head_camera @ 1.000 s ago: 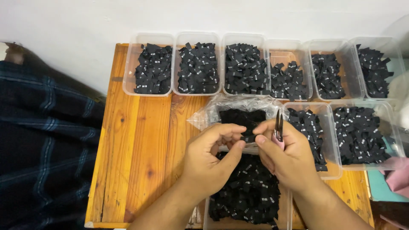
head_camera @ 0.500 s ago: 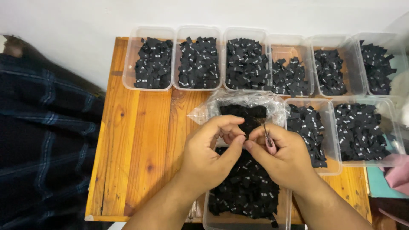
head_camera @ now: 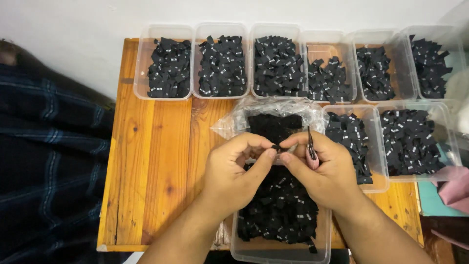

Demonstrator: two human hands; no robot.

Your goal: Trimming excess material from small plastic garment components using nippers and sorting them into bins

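My left hand (head_camera: 237, 168) and my right hand (head_camera: 325, 168) meet over the middle of a wooden table (head_camera: 156, 161). Together their fingertips pinch a small black label piece (head_camera: 276, 146). My right hand also holds a small pair of snips with a pink handle (head_camera: 310, 149), blades pointing up. Under the hands stands a clear tub (head_camera: 281, 252) full of small black labels. Just beyond the fingers lies a clear plastic bag (head_camera: 273, 117) with black label strips inside.
Several clear tubs of black labels line the far edge (head_camera: 168, 68) (head_camera: 276, 61) (head_camera: 432, 58), and two more stand at the right (head_camera: 351, 142) (head_camera: 415, 139). A dark plaid cloth (head_camera: 49, 161) lies left of the table. Pink fabric (head_camera: 454, 186) shows at the right edge.
Both hands have drawn closer together, so that the fingertips now touch on the small black piece. The snips stay in my right hand.
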